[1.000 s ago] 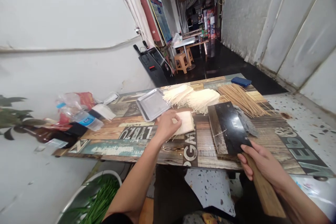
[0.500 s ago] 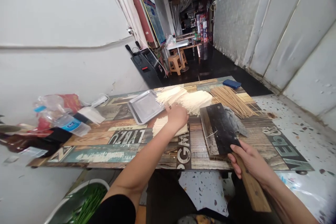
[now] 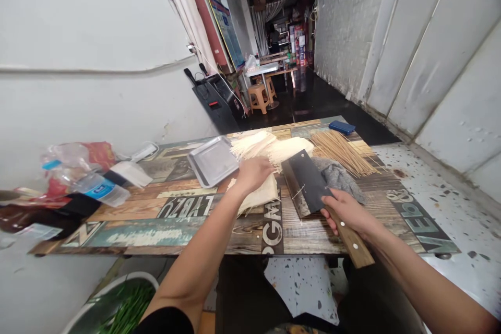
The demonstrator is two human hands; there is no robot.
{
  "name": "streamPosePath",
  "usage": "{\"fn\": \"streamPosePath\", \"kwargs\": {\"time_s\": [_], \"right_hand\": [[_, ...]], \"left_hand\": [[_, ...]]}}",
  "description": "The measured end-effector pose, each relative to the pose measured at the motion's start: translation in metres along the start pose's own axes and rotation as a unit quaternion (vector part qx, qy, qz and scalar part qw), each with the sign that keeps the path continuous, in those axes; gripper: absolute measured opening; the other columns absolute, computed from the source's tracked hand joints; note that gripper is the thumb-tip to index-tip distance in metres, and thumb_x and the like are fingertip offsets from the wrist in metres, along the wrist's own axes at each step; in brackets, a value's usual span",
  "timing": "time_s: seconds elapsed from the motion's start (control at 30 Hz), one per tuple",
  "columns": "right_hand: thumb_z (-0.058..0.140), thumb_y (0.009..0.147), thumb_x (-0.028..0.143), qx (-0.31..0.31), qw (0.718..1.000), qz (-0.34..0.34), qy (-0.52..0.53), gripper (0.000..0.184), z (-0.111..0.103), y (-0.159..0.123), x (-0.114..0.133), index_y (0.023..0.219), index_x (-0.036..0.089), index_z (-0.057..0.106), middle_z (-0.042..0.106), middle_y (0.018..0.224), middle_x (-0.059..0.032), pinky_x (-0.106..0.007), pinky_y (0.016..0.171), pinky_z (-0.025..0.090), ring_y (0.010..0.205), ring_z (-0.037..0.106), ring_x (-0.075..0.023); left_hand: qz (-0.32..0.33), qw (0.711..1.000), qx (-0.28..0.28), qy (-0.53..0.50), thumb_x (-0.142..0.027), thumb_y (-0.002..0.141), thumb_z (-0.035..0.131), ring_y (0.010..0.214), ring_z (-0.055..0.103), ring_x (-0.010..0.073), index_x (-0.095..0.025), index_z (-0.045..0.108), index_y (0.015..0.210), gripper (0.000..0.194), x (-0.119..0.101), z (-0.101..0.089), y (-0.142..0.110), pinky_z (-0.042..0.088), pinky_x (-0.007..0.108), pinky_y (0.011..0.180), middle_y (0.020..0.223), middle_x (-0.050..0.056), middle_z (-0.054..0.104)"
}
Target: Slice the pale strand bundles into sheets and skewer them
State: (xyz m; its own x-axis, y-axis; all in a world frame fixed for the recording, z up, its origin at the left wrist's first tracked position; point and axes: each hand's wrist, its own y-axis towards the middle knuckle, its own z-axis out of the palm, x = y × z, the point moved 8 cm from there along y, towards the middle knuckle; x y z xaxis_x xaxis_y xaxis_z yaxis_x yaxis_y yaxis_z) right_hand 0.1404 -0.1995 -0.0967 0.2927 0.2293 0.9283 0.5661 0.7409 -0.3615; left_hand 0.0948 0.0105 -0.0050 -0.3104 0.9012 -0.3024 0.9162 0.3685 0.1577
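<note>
On a wood-patterned surface (image 3: 309, 237), holding left grip (image 3: 254, 173) at pale sheets (image 3: 260, 197) just right of the tray (image 3: 213, 160) (cannot tell if pinching). Farther right of it, clasping a cleaver (image 3: 311, 187) close behind its blade (image 3: 300, 168) with right grip (image 3: 346, 210), presumably for control.

Short black left sleeve (image 3: 166, 321); dark trousers (image 3: 246, 297).

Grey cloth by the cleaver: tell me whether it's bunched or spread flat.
Bunched: the grey cloth shows crumpled folds beside the cleaver.
</note>
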Motion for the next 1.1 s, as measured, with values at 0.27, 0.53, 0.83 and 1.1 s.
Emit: {"fn": "streamPosePath", "kwargs": {"time_s": [0.27, 0.53, 0.83, 1.1], "right_hand": [[0.056, 0.081, 0.041, -0.014, 0.998, -0.002, 0.056, 0.027, -0.009, -0.025, -0.002, 0.074, 0.021, 0.039, 0.052, 0.056, 0.0071, -0.021, 0.031, 0.039, 0.035, 0.043, -0.0075], [0.062, 0.077, 0.046, -0.043, 0.995, 0.006, 0.085, 0.034, -0.012, -0.05, -0.016, 0.074, 0.022, 0.039, 0.052, 0.056, 0.0068, -0.022, 0.032, 0.041, 0.035, 0.043, -0.0079], [0.059, 0.082, 0.043, -0.019, 0.996, 0.007, 0.083, 0.031, 0.0, -0.054, -0.019, 0.076, 0.022, 0.038, 0.053, 0.058, 0.0063, -0.022, 0.033, 0.041, 0.036, 0.045, -0.0083], [0.058, 0.082, 0.046, -0.001, 0.996, -0.003, 0.086, 0.031, 0.013, -0.055, -0.023, 0.079, 0.022, 0.039, 0.052, 0.058, 0.0073, -0.022, 0.033, 0.042, 0.035, 0.044, -0.008]], "left_hand": [[-0.153, 0.978, -0.134, -0.047, -0.024, 0.08, 0.05, 0.112, 0.058, 0.028, -0.017, 0.065, 0.112, 0.036, 0.096, -0.036, -0.069, 0.043, 0.042, 0.097, 0.117, 0.01, 0.066], [0.108, 0.986, -0.089, 0.095, -0.045, 0.079, 0.065, 0.141, 0.02, 0.0306, -0.03, 0.056, 0.126, 0.05, 0.013, 0.002, -0.103, 0.015, 0.053, 0.112, 0.152, 0.01, 0.029], [0.051, 0.981, -0.181, -0.055, -0.035, 0.087, 0.057, 0.125, 0.047, 0.0218, -0.026, 0.071, 0.082, 0.017, 0.012, 0.014, -0.095, 0.026, 0.045, 0.109, 0.128, 0.004, 0.06], [-0.201, 0.954, -0.22, -0.025, -0.045, 0.084, 0.053, 0.128, 0.044, 0.0337, -0.018, 0.061, 0.117, 0.043, 0.109, -0.021, -0.112, 0.031, 0.055, 0.105, 0.136, 0.017, 0.05]]}}
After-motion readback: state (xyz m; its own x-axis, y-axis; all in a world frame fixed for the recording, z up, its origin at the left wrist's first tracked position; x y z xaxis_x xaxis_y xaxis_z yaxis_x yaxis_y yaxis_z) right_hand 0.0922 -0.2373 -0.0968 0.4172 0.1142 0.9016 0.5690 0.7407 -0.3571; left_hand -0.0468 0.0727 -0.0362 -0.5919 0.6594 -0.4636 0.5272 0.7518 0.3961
